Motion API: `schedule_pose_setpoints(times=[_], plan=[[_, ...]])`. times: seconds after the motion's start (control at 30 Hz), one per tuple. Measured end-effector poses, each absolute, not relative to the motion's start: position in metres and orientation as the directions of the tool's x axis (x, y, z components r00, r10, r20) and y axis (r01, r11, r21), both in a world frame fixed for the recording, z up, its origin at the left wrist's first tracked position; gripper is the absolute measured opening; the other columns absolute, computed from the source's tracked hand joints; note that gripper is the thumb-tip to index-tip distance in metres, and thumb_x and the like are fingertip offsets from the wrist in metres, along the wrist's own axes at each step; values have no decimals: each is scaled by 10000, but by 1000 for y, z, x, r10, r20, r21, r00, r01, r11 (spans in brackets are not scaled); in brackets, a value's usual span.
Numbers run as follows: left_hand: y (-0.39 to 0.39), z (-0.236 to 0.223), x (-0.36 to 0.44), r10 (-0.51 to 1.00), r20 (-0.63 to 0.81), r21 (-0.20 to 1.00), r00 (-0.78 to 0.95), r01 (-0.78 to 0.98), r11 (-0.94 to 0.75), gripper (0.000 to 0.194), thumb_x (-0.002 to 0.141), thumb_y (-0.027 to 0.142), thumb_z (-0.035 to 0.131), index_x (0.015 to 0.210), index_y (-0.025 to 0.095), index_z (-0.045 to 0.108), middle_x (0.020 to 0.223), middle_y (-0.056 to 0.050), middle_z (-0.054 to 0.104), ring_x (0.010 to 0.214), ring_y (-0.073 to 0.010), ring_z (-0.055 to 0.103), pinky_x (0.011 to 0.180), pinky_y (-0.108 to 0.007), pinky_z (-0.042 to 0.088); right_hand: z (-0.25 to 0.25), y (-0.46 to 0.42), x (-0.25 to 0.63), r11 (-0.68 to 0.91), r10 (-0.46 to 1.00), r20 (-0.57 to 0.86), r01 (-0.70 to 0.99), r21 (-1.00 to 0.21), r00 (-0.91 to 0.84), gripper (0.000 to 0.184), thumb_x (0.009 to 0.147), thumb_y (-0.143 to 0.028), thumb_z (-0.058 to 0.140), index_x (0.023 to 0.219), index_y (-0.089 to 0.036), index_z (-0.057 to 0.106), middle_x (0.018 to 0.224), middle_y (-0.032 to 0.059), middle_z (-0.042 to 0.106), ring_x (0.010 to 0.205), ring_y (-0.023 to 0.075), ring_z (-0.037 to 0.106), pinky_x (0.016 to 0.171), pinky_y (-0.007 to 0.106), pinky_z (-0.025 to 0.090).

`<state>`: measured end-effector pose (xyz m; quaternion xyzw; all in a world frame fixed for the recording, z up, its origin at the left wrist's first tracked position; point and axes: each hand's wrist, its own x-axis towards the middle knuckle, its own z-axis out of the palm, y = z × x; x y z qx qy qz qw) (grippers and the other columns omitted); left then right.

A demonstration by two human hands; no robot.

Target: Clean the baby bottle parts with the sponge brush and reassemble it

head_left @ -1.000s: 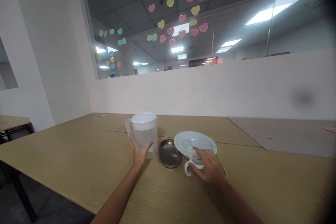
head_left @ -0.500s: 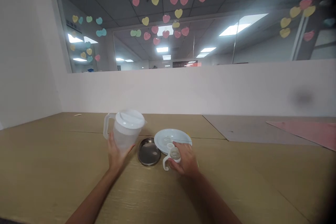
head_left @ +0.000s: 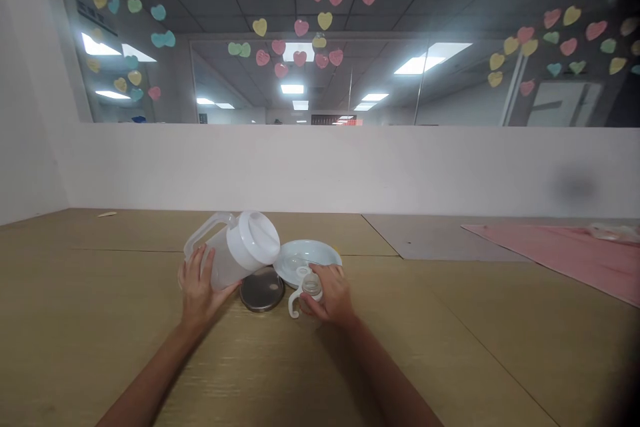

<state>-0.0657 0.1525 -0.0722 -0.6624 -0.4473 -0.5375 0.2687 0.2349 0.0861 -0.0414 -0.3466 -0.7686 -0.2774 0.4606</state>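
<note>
Left hand (head_left: 199, 290) is gripping a white plastic pitcher (head_left: 233, 255) at lower centre, fingers spread wide around its body, thumb across the near side. Pitcher is tilting right, its domed white lid (head_left: 260, 237) leaning over a round steel dish (head_left: 261, 290), handle (head_left: 206, 230) up at its left. Cannot tell whether the pitcher's base is touching the table or what is inside it.

Right hand (head_left: 327, 293) is holding a small clear two-handled baby cup (head_left: 312, 285), fingers (head_left: 333, 277) curling narrowly over its top. The cup's white handles (head_left: 295, 305) are sticking out lower left. Cup is sitting at the near rim of a pale blue-white plate (head_left: 305, 255); cannot tell if it is on the plate or just beside it.

Dish is lying just left of the plate, both on a light wood tabletop (head_left: 125, 293). A pink mat (head_left: 550, 247) is lying at far right. Behind them a low white wall (head_left: 320, 170) is running across the frame, with paper hearts (head_left: 300, 25) stuck on the glass above it.
</note>
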Motion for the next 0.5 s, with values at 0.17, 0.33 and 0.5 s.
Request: schedule_pose_setpoints(times=[0.17, 0.33, 0.5], plan=[[148, -70, -62, 273, 961, 192, -47, 823, -534, 1068, 614, 550, 733, 1436, 167, 171, 1412, -202, 334, 1300, -352, 336, 1055, -511, 317, -41, 84, 234, 591, 286, 921, 805, 49, -266, 482, 858, -509, 436, 1118, -116, 536, 890, 115, 639, 767, 231, 558, 721, 385, 412], [136, -65, -59, 218, 976, 135, 6, 767, -628, 1151, 589, 478, 780, 1455, 205, 73, 1437, -192, 285, 1301, -355, 334, 1039, -523, 353, -42, 84, 231, 615, 259, 912, 782, 98, -317, 524, 843, -572, 451, 1122, -138, 544, 908, 118, 651, 780, 242, 562, 733, 391, 401], [132, -64, -58, 116, 966, -90, 232, 718, -690, 1106, 637, 375, 775, 1452, 288, 33, 1480, -169, 202, 1327, -375, 285, 1042, -603, 282, -44, 86, 229, 623, 227, 920, 774, 115, -319, 507, 833, -557, 484, 1116, -140, 538, 882, 104, 658, 778, 240, 558, 733, 391, 390]])
